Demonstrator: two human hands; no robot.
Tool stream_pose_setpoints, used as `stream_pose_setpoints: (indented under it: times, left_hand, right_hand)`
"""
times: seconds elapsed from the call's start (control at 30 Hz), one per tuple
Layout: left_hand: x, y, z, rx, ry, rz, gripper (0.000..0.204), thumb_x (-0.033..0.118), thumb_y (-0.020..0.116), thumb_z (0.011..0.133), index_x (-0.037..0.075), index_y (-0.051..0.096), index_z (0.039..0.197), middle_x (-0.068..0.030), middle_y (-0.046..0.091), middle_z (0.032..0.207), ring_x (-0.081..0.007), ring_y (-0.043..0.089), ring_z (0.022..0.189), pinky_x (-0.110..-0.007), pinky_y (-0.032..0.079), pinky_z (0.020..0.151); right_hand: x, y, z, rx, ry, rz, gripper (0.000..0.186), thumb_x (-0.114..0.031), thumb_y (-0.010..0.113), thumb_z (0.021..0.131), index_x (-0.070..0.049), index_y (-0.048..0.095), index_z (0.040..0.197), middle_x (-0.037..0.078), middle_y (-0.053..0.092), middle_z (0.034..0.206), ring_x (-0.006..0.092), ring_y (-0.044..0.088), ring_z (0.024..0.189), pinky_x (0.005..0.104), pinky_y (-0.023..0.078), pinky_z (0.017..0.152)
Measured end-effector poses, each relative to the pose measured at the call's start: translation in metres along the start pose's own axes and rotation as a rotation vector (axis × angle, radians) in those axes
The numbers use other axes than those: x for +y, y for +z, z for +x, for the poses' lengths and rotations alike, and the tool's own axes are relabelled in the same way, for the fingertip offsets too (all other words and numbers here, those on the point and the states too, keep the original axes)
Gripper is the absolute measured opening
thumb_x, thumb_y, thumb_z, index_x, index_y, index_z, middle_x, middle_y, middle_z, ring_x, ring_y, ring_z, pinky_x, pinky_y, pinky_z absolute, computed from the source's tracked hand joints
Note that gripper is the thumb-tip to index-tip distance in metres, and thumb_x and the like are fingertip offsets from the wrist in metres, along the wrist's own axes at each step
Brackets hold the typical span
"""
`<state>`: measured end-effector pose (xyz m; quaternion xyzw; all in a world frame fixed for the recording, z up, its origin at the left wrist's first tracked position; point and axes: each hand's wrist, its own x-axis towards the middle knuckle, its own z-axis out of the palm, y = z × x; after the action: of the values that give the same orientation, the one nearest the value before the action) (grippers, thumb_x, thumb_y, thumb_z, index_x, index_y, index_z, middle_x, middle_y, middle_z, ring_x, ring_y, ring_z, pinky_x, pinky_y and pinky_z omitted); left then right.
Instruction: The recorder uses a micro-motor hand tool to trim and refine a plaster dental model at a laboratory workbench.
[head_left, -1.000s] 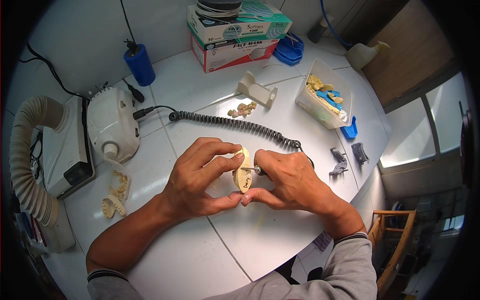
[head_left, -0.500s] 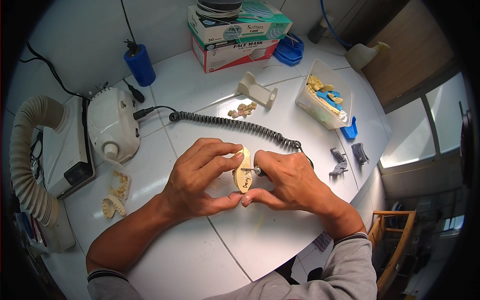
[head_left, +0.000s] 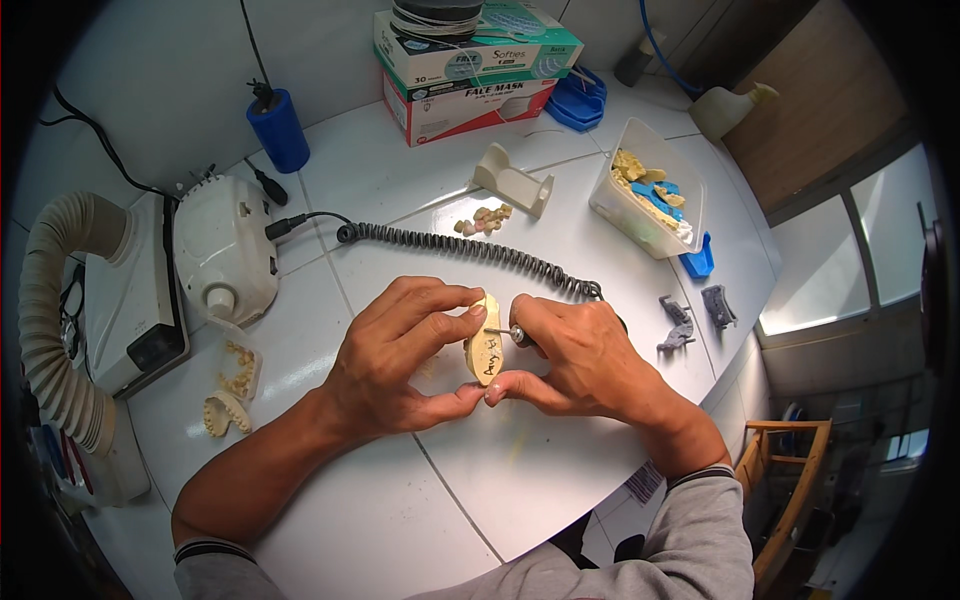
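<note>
My left hand (head_left: 405, 350) grips a pale yellow dental plaster model (head_left: 486, 350) between thumb and fingers, its flat side with dark handwriting facing up. My right hand (head_left: 575, 355) is closed around a rotary handpiece (head_left: 518, 336), mostly hidden by the fingers. The thin metal bur reaches left and meets the model's surface, as far as I can tell. My right thumb rests by the model's lower end, close to my left thumb. A coiled black cord (head_left: 470, 252) runs from behind my right hand to the white motor unit (head_left: 228, 250).
At left, a ribbed hose (head_left: 50, 290) stands near a horseshoe-shaped dental cast (head_left: 225, 412). Beyond my hands lie a cream handpiece stand (head_left: 512, 182) and small tooth-coloured pieces (head_left: 482, 221). A clear tub (head_left: 650, 215) of plaster scraps, grey pieces (head_left: 676, 323) and mask boxes (head_left: 465, 110) are farther off.
The bur has shifted slightly up and left across the model, with more of its shank showing. My left hand keeps nearly the same place.
</note>
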<state>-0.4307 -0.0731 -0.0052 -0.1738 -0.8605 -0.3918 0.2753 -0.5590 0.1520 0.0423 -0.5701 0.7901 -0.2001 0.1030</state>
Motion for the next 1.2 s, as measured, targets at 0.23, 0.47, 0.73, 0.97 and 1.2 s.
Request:
stream_pose_setpoints:
  times: [0.23, 0.47, 0.73, 0.97, 1.2]
  left_hand:
    - [0.0025, -0.0009, 0.0041, 0.021, 0.019, 0.016, 0.059, 0.019, 0.095, 0.066, 0.001, 0.075, 0.119, -0.0158, 0.074, 0.128, -0.0346, 0.071, 0.112, -0.043, 0.063, 0.091]
    - [0.0022, -0.0012, 0.0028, 0.013, 0.014, 0.018, 0.06, 0.019, 0.096, 0.066, 0.001, 0.075, 0.119, -0.0159, 0.074, 0.129, -0.0349, 0.071, 0.113, -0.043, 0.063, 0.092]
    - [0.0027, -0.0012, 0.0035, 0.01, 0.022, 0.017, 0.06, 0.018, 0.095, 0.066, 0.002, 0.075, 0.121, -0.0159, 0.074, 0.129, -0.035, 0.071, 0.114, -0.043, 0.063, 0.092]
    - [0.0023, -0.0015, 0.004, 0.021, 0.013, 0.018, 0.059, 0.018, 0.095, 0.066, 0.002, 0.075, 0.119, -0.0158, 0.074, 0.128, -0.0349, 0.072, 0.113, -0.043, 0.063, 0.092]
    - [0.0021, -0.0012, 0.0036, 0.027, 0.024, 0.007, 0.059, 0.017, 0.094, 0.066, 0.001, 0.075, 0.119, -0.016, 0.075, 0.128, -0.0351, 0.072, 0.112, -0.043, 0.064, 0.092]
  right_hand:
    - [-0.0008, 0.0004, -0.0003, 0.008, -0.017, -0.013, 0.07, -0.07, 0.074, 0.096, -0.002, 0.056, 0.099, 0.015, 0.068, 0.081, 0.0349, 0.068, 0.062, 0.0448, 0.052, 0.055]
    - [0.0005, -0.0002, -0.0001, -0.001, -0.012, -0.025, 0.071, -0.07, 0.074, 0.096, -0.002, 0.057, 0.1, 0.015, 0.068, 0.079, 0.0342, 0.067, 0.06, 0.0441, 0.051, 0.054]
    - [0.0022, -0.0012, 0.0007, -0.002, -0.008, -0.023, 0.072, -0.071, 0.074, 0.096, -0.001, 0.057, 0.098, 0.015, 0.067, 0.078, 0.0335, 0.067, 0.06, 0.0435, 0.05, 0.053]
    - [0.0026, 0.0, 0.0007, 0.024, -0.011, -0.009, 0.072, -0.072, 0.074, 0.096, -0.002, 0.056, 0.096, 0.015, 0.067, 0.077, 0.0332, 0.067, 0.059, 0.0429, 0.051, 0.053]
    - [0.0023, 0.0, 0.0002, 0.031, -0.018, -0.012, 0.071, -0.072, 0.074, 0.095, -0.002, 0.057, 0.096, 0.014, 0.067, 0.077, 0.0333, 0.067, 0.058, 0.0427, 0.051, 0.053]
